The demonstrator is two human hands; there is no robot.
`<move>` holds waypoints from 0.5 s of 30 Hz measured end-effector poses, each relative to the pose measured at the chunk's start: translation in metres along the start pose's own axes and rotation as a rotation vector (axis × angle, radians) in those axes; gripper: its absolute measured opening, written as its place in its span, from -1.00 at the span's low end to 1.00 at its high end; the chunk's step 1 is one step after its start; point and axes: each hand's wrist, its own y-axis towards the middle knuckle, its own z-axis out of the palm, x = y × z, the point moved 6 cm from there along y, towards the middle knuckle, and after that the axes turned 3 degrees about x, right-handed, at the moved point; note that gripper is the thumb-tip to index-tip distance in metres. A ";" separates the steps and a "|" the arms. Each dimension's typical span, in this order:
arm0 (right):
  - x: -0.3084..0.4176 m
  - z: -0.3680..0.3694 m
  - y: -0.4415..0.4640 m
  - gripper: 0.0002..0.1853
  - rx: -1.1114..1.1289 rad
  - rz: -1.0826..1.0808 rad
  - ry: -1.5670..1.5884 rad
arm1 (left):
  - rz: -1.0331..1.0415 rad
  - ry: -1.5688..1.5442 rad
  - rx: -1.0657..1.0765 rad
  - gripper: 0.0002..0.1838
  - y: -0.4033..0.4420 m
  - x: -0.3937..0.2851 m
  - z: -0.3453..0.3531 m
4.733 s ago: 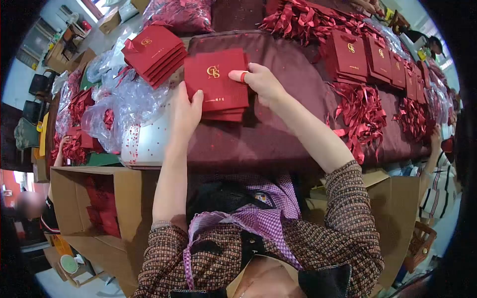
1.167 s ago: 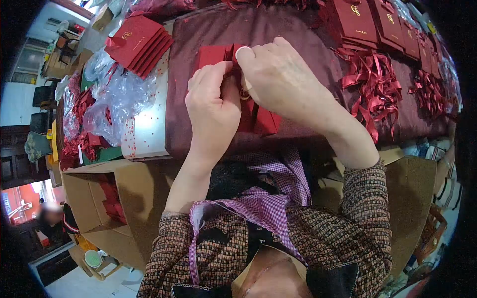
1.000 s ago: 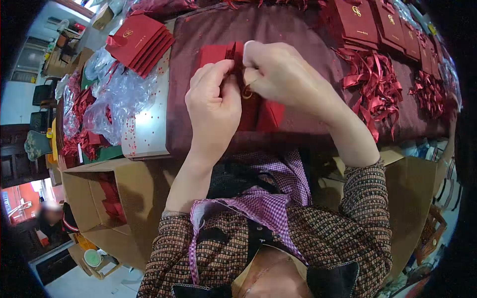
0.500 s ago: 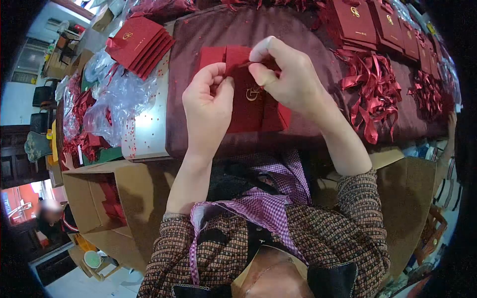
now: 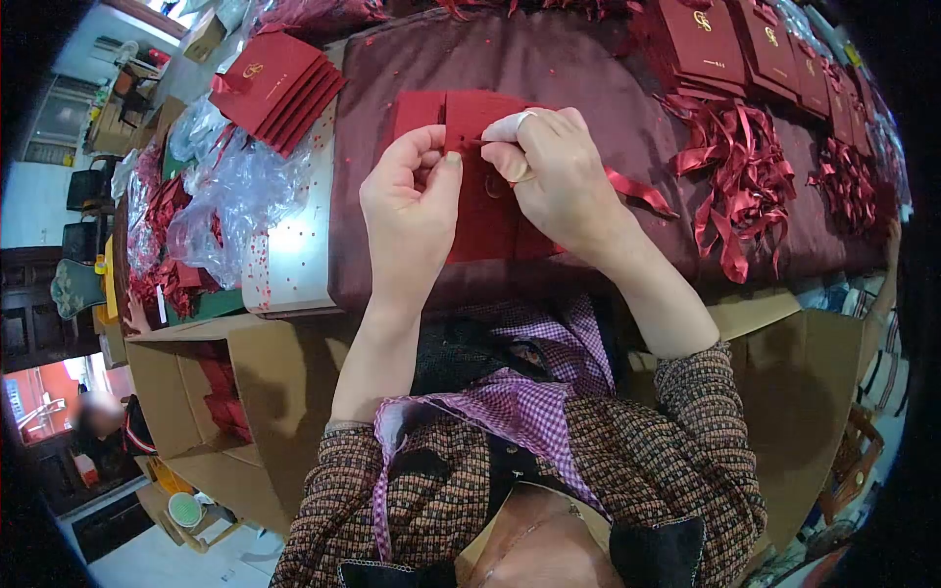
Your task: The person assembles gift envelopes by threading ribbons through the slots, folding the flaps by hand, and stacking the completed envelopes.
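Observation:
A flat red paper gift bag (image 5: 482, 233) lies on the dark cloth in front of me. My left hand (image 5: 416, 188) is closed on its upper part, fingers curled and thumb beside a small hole. Close by, my right hand (image 5: 561, 169) pinches the end of a red satin ribbon (image 5: 641, 190) near the bag's top. The ribbon's tail trails out to the right from under this hand, which partly hides the gold logo. Whether the ribbon end is inside a hole, I cannot tell.
Stacked red bags (image 5: 277, 90) lie at upper left, with more bags (image 5: 698, 44) at upper right. Loose ribbons (image 5: 740, 186) form a pile on the right. Clear plastic wrap (image 5: 230, 201) lies left. Cardboard boxes (image 5: 284, 392) stand below the table edge. A person (image 5: 98, 436) is at far left.
My right hand has moved down and left along the bag, close to my left thumb. A ribbon tail now shows to its right. My left hand stays in place.

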 end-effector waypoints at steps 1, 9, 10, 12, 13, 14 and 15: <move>0.001 0.001 0.001 -0.90 0.010 -0.012 -0.026 | 0.006 -0.011 -0.002 -0.81 0.000 0.000 0.001; 0.007 0.001 0.010 -0.89 0.083 -0.094 -0.186 | 0.060 0.089 -0.009 -0.81 -0.002 -0.004 0.004; 0.010 0.002 0.010 -0.90 0.110 -0.129 -0.265 | 0.060 0.099 -0.003 -0.81 -0.001 0.000 0.005; 0.018 0.002 0.012 -0.91 0.155 -0.190 -0.375 | 0.058 0.109 0.002 -0.81 0.000 0.003 0.006; 0.025 0.004 0.013 -0.92 0.199 -0.252 -0.486 | 0.209 0.216 0.019 -0.81 -0.002 -0.008 0.011; 0.031 0.005 0.014 -0.93 0.234 -0.292 -0.564 | 0.359 0.322 0.036 -0.81 -0.004 -0.017 0.015; 0.030 0.004 0.015 -0.93 0.236 -0.290 -0.563 | 0.386 0.367 0.037 -0.81 -0.005 -0.019 0.016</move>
